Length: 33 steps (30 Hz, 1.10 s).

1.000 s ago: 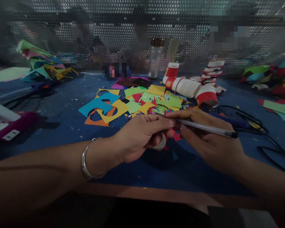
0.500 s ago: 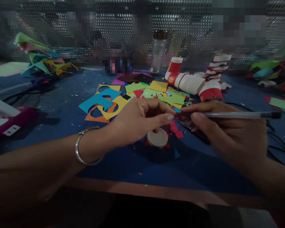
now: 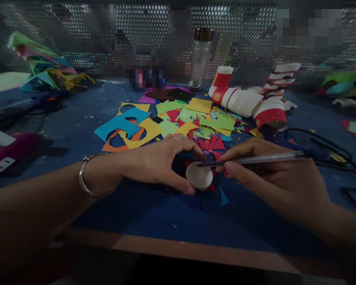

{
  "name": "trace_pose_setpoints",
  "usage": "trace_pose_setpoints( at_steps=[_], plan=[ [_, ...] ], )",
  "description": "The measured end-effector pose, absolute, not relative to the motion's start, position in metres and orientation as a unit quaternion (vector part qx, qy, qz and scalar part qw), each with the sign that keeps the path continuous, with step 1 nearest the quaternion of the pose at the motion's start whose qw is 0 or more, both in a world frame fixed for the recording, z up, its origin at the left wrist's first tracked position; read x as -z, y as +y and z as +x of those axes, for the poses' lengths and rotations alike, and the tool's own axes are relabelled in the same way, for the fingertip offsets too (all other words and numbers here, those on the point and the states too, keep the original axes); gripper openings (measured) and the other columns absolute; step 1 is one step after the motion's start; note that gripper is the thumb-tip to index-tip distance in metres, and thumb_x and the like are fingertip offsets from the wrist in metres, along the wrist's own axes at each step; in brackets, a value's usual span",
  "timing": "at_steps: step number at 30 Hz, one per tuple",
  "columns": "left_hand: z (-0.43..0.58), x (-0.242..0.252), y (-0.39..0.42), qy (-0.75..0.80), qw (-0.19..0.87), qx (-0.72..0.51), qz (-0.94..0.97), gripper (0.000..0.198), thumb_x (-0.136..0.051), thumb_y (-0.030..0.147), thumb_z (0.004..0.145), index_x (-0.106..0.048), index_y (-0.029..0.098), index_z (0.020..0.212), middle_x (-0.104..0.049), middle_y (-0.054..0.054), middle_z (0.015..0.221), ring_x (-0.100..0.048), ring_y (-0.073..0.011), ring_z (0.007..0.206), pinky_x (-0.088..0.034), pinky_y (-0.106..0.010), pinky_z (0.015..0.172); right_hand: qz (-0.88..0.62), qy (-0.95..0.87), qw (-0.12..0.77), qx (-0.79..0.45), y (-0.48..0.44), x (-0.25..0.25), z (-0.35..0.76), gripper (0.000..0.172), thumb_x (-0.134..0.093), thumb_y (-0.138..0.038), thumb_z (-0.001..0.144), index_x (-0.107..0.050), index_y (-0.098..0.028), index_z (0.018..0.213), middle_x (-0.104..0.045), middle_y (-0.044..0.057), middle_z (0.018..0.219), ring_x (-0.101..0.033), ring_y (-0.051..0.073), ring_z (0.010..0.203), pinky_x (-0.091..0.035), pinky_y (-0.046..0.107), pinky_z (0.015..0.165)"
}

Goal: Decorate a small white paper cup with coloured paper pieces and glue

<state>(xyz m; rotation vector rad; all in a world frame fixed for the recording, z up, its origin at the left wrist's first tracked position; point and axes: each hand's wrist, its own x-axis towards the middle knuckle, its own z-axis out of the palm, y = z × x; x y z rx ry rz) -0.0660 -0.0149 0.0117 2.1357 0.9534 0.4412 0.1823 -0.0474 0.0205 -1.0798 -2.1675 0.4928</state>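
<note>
My left hand (image 3: 166,162), with a silver bangle at the wrist, curves round a small white paper cup (image 3: 199,177). Its thumb lies at the near left of the round white top and a fingertip is at the far edge. Red shows at the cup's lower edge; most of its side is hidden. A clear-barrelled pen (image 3: 261,159) is pinched between the thumb and fingers of my right hand (image 3: 273,174). The pen's dark tip is over the white round face, seemingly touching it. A blue paper scrap (image 3: 224,197) lies just right of the cup.
Coloured paper sheets (image 3: 130,126) with round cutouts and red scraps (image 3: 209,141) lie behind my hands. Further back stand a glass bottle (image 3: 201,59) and a row of red-and-white paper cups (image 3: 240,101). Black cables (image 3: 332,146) run at right; a purple power strip (image 3: 16,152) is at left.
My left hand has come down from beside the pen's tip to the white cup. My right hand has moved left and down, bringing the pen tip to the cup's face.
</note>
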Motion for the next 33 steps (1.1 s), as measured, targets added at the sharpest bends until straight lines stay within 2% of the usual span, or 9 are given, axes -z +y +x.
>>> trace_pose_setpoints(
  at_steps=[4, 10, 20, 27, 33],
  plan=[
    [-0.0622, -0.0098, -0.0153, 0.377, 0.356, -0.164, 0.839, 0.057, -0.09, 0.043, 0.067, -0.072, 0.027, 0.119, -0.066, -0.005, 0.117, -0.058, -0.0289, 0.115, -0.044, -0.035, 0.096, -0.396, -0.835, 0.332, -0.192, -0.0461, -0.0189, 0.1802, 0.005, -0.066, -0.028, 0.092, -0.071, -0.027, 0.09, -0.075, -0.002, 0.076, -0.067, 0.015, 0.061, -0.055, 0.027, 0.056],
    [-0.059, -0.009, -0.0135, 0.378, 0.336, -0.12, 0.854, 0.052, -0.086, 0.037, 0.071, -0.068, 0.024, 0.118, -0.062, -0.004, 0.116, -0.054, -0.0261, 0.115, -0.041, -0.034, 0.095, -0.384, -0.848, 0.317, -0.182, -0.0449, -0.0158, 0.178, 0.007, -0.064, -0.025, 0.093, -0.07, -0.024, 0.091, -0.076, -0.002, 0.08, -0.07, 0.014, 0.068, -0.057, 0.024, 0.063],
    [-0.0605, -0.0058, -0.0121, 0.378, 0.311, -0.12, 0.864, 0.053, -0.087, 0.042, 0.071, -0.07, 0.028, 0.118, -0.057, -0.003, 0.122, -0.05, -0.0265, 0.118, -0.04, -0.036, 0.1, -0.383, -0.841, 0.286, -0.253, -0.0459, -0.0157, 0.1779, 0.012, -0.063, -0.031, 0.096, -0.073, -0.025, 0.093, -0.069, -0.004, 0.073, -0.061, 0.009, 0.057, -0.048, 0.022, 0.054],
    [-0.0608, -0.0047, -0.0122, 0.366, 0.285, -0.132, 0.876, 0.051, -0.087, 0.041, 0.07, -0.072, 0.028, 0.117, -0.055, -0.007, 0.126, -0.046, -0.0295, 0.123, -0.039, -0.043, 0.105, -0.35, -0.839, 0.26, -0.326, -0.0442, -0.0172, 0.1837, 0.016, -0.062, -0.033, 0.098, -0.072, -0.024, 0.091, -0.071, -0.003, 0.077, -0.063, 0.01, 0.063, -0.048, 0.022, 0.056],
    [-0.0612, -0.0038, -0.0101, 0.363, 0.286, -0.127, 0.878, 0.05, -0.087, 0.041, 0.071, -0.071, 0.027, 0.116, -0.057, -0.006, 0.122, -0.048, -0.0287, 0.12, -0.04, -0.04, 0.101, -0.331, -0.868, 0.267, -0.258, -0.0441, -0.0155, 0.1807, 0.011, -0.061, -0.025, 0.098, -0.071, -0.023, 0.094, -0.072, -0.002, 0.08, -0.067, 0.01, 0.068, -0.051, 0.021, 0.061]
  ],
)
